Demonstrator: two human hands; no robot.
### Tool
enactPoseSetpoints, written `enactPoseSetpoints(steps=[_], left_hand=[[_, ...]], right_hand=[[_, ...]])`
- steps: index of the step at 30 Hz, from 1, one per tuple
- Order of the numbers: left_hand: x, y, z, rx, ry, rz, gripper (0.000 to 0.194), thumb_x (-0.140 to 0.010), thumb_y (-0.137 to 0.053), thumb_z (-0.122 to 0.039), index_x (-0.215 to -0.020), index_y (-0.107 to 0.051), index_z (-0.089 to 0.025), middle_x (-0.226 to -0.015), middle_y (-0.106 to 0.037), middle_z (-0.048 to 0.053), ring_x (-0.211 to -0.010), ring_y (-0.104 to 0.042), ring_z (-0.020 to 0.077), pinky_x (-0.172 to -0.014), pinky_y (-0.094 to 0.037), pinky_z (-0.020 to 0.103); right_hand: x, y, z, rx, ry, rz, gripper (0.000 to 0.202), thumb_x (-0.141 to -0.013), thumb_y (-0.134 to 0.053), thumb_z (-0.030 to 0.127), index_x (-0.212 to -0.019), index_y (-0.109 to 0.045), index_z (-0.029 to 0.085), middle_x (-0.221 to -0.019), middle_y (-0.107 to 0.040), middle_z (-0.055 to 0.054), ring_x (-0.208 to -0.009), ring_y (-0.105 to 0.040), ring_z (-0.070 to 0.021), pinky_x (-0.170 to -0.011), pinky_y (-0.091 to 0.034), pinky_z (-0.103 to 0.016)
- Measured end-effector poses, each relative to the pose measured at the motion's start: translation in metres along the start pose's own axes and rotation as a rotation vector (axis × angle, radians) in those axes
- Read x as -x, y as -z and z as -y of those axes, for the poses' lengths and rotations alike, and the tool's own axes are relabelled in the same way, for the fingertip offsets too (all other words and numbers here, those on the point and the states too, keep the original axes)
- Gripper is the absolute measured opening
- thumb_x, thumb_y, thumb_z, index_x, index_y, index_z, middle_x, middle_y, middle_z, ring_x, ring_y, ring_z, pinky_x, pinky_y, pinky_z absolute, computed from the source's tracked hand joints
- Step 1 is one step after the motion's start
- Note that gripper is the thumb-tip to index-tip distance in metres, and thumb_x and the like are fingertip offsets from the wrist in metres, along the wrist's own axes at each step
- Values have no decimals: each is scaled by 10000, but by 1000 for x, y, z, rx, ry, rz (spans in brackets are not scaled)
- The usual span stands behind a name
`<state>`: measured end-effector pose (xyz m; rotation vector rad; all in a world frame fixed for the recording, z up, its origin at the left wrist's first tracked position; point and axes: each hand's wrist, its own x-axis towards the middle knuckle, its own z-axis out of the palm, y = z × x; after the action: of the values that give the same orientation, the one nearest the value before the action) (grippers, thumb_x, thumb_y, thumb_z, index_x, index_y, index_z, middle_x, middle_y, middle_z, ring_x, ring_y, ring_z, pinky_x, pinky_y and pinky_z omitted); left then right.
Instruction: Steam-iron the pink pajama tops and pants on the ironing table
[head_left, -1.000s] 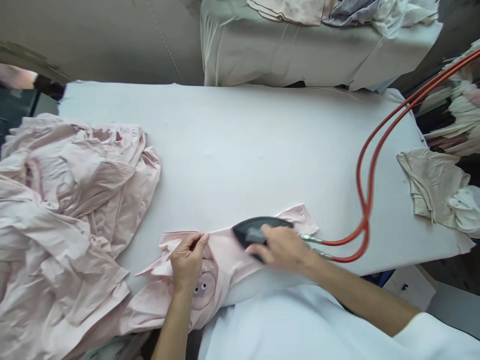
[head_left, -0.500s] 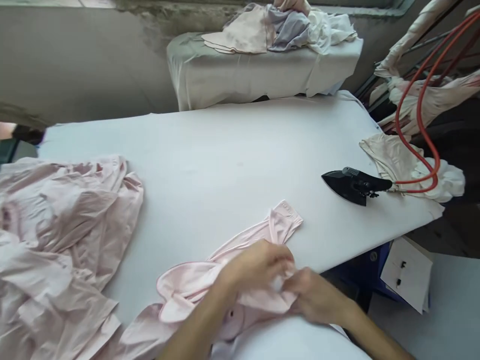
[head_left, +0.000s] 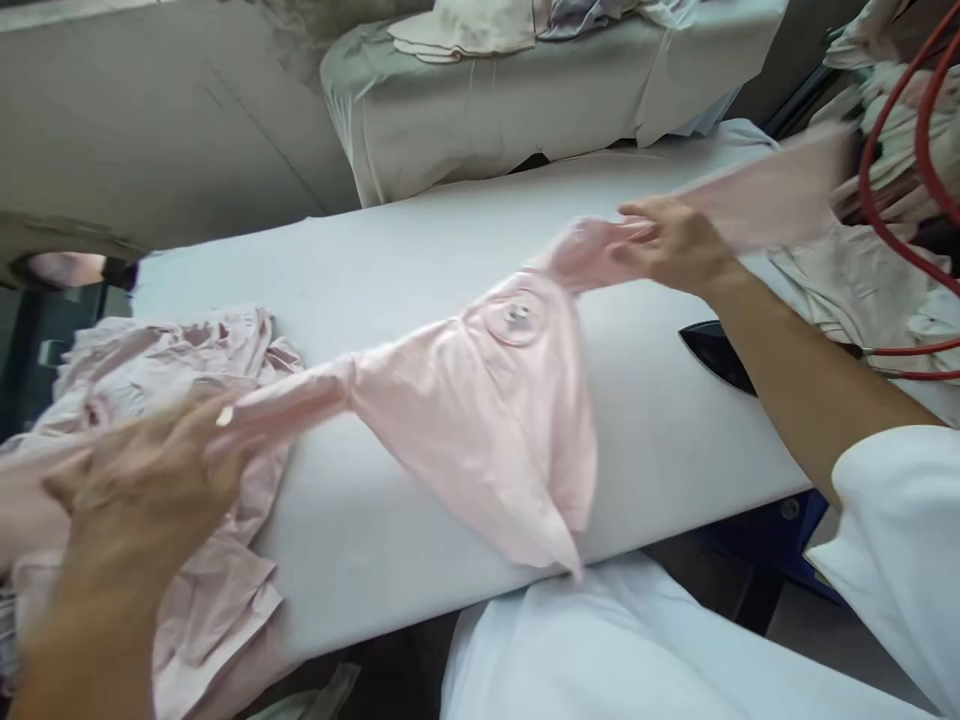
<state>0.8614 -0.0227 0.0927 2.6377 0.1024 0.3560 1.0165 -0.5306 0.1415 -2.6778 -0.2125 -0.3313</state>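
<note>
A pale pink shirt [head_left: 480, 400] is stretched in the air above the white table, its body hanging down from between both hands. My left hand [head_left: 150, 470] is closed around one sleeve at the left, over the pile of pink garments [head_left: 217, 350], and is blurred by motion. At the right, my right hand [head_left: 675, 245] grips the other sleeve, whose blurred end extends past it. A round neck opening with a label shows near the shirt's middle. Just below my right forearm lies a black iron [head_left: 716, 355], partly covered by the arm.
The white-covered table [head_left: 360, 530] runs across the view. Red hoses [head_left: 877, 200] loop down to the iron at the right. Behind stands a cloth-covered padded board [head_left: 465, 120] with folded garments [head_left: 465, 30] on it. More cloth [head_left: 825, 270] lies at the table's right end.
Both hands were close together on the bunched shirt at the table's front edge. They have moved far apart, lifting and spreading the shirt. The camera view has shifted too.
</note>
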Motion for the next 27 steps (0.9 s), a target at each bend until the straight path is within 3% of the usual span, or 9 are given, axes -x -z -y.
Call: enactPoseSetpoints(steps=[2,4,7,9,12,16,20,24,27], left_hand=[[12,-4,-8,-65,31,-123,551,-759,-610,-624,-1211,-626,-310,-1298,-611,-23,-1280,-490,318,-1118,-347,552],[44,-27,-11,76,239,-119,549,-759,-613,-632,-1157,-635,-255,-1115,-675,28,-994,-648,252,-887,-551,432],[93,-91,-22,324,456,153,643,-703,-658,-638,-1157,-607,-185,-1178,-614,119,-665,-648,163,-528,-538,296],[101,-139,-41,329,404,178,678,-695,-713,-551,-1253,-567,-195,-1326,-518,157,-740,-654,168,-579,-551,306],[75,-180,-65,314,332,108,321,-792,-618,-355,-1060,-662,-184,-1071,-654,118,-783,-642,186,-704,-552,326],[57,-143,-34,392,342,347,165,-759,-567,-295,-670,-671,-202,-664,-664,19,-631,-613,161,-634,-501,263],[102,-93,25,435,587,455,272,-702,-637,-435,-782,-717,-188,-655,-641,8,-538,-554,145,-521,-469,249],[137,-121,13,356,326,298,521,-647,-729,-431,-1126,-699,-229,-1143,-623,96,-800,-613,198,-742,-547,358],[136,-146,-17,293,188,243,262,-772,-580,-261,-983,-731,-226,-1056,-661,95,-918,-620,220,-861,-514,379]], right_hand=[[-12,-27,13,-82,131,54,482,-840,-631,485,-1226,-628,197,-1273,-588,-65,-935,-651,-161,-794,-508,-306],[17,-47,13,-110,118,-2,413,-856,-617,457,-1155,-643,175,-1177,-632,-72,-806,-641,-131,-754,-514,-285],[84,-88,13,-145,-58,13,322,-863,-574,452,-973,-644,158,-860,-670,-57,-532,-544,-112,-600,-495,-283],[112,-125,29,-199,-87,133,363,-828,-601,470,-1025,-631,166,-880,-666,-61,-527,-536,-120,-577,-483,-282],[117,-174,70,-228,-35,303,410,-743,-675,458,-1040,-643,178,-958,-669,-84,-659,-582,-164,-620,-465,-281],[115,-168,77,-265,-17,424,150,-761,-583,287,-655,-623,188,-652,-634,-33,-595,-560,-149,-574,-403,-248],[163,-117,28,-343,-362,456,162,-706,-563,321,-664,-673,209,-547,-595,13,-483,-522,-136,-477,-375,-238],[198,-121,21,-265,-478,307,204,-667,-519,355,-694,-659,209,-599,-633,-5,-532,-559,-159,-538,-427,-259],[197,-133,35,-191,-442,200,212,-631,-526,351,-752,-630,211,-674,-665,-22,-553,-575,-171,-559,-438,-276]])
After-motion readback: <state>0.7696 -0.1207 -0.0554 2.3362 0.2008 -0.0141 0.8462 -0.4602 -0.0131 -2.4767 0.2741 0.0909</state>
